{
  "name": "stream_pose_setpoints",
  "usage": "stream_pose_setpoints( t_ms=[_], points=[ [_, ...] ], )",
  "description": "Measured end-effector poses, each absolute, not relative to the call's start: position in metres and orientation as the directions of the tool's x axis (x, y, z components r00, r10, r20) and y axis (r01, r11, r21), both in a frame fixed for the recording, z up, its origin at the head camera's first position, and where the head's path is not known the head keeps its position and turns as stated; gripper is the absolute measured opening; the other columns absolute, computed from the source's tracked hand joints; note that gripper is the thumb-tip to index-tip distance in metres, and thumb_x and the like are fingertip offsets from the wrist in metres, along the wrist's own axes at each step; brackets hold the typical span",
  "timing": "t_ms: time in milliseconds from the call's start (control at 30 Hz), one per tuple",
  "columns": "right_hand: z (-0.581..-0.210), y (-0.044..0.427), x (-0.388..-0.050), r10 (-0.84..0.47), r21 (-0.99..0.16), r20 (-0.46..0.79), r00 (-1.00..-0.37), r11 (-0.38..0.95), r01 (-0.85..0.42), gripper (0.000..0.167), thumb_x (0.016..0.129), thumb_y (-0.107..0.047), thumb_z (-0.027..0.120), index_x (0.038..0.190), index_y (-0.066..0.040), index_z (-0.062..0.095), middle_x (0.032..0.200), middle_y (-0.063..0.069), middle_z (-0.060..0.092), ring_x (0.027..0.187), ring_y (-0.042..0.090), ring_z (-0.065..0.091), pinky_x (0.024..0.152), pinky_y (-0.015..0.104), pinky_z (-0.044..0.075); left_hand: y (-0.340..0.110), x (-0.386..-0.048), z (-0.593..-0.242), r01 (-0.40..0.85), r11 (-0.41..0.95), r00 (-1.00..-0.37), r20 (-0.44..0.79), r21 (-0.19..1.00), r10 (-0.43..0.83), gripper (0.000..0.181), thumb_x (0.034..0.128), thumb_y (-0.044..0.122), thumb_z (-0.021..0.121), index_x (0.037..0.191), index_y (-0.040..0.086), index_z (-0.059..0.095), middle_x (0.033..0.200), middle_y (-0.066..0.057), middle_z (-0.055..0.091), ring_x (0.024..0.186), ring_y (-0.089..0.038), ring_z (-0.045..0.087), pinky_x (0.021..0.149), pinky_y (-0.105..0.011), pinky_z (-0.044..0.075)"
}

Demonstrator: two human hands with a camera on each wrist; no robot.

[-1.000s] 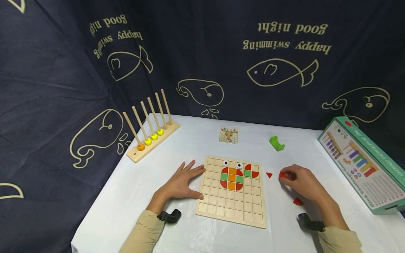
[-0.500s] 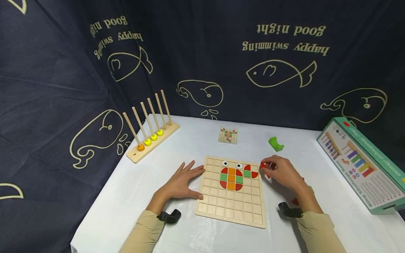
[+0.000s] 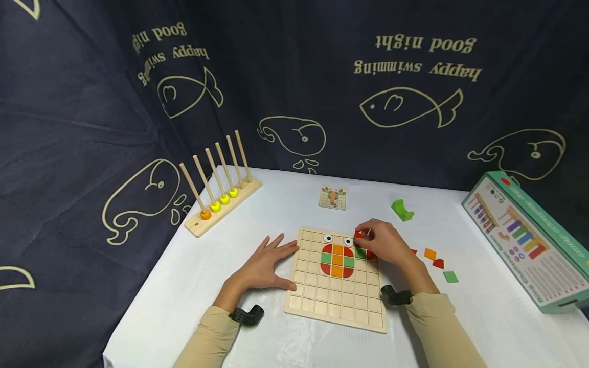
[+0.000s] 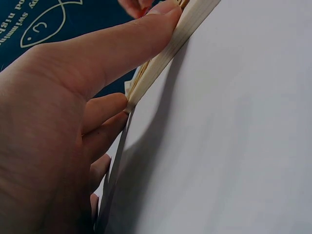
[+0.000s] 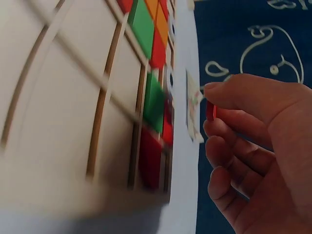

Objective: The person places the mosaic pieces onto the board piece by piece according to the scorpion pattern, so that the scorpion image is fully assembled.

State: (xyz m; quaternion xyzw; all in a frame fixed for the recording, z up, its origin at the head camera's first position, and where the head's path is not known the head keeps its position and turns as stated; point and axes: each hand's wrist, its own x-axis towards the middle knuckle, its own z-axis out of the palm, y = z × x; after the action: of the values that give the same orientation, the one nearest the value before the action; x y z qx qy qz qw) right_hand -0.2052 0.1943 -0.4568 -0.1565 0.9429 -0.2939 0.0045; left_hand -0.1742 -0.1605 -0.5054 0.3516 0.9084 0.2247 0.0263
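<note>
A wooden grid board [image 3: 317,301] lies on the white table with red, green and orange tiles and two eye discs in its cells. My left hand [image 3: 263,266] rests spread at the board's left edge; in the left wrist view its thumb [image 4: 161,29] touches the wooden rim [image 4: 161,63]. Between thumb and finger, my right hand [image 3: 384,243] pinches a red piece [image 3: 358,236] over the board's upper right part. The right wrist view shows that red piece [image 5: 211,111] held on edge, apart from the board. Fingers partly cover the tiles below.
Loose tiles, including an orange square [image 3: 430,254] and a green square [image 3: 450,277], lie right of the board. Behind it are a small pattern card [image 3: 332,197] and a green arched block [image 3: 402,210]. A peg rack [image 3: 223,207] stands left, a box [image 3: 524,240] right.
From right of the board, my right hand has moved left and away from me, carrying the red piece over the upper right cells. My left hand has stayed at the edge.
</note>
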Motion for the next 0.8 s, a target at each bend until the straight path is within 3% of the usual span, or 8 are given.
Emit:
stream_pose_setpoints(
  t_ms=[800],
  points=[
    [-0.462, 0.117, -0.223, -0.386, -0.493, 0.11, -0.916, 0.779, -0.387, 0.024, 0.084, -0.022, 0.071, 0.105, -0.011, 0.072, 0.088, -0.004, 0.057, 0.075, 0.013, 0.053, 0.068, 0.033, 0.048, -0.161, -0.175, -0.508, 0.63, 0.655, -0.751, 0.112, 0.417, 0.651, 0.102, 0.0668, 0.077, 0.066, 0.148, 0.021, 0.041, 0.153, 0.006, 0.033, 0.144, -0.028, 0.013, 0.115, -0.053, 0.004]
  ],
)
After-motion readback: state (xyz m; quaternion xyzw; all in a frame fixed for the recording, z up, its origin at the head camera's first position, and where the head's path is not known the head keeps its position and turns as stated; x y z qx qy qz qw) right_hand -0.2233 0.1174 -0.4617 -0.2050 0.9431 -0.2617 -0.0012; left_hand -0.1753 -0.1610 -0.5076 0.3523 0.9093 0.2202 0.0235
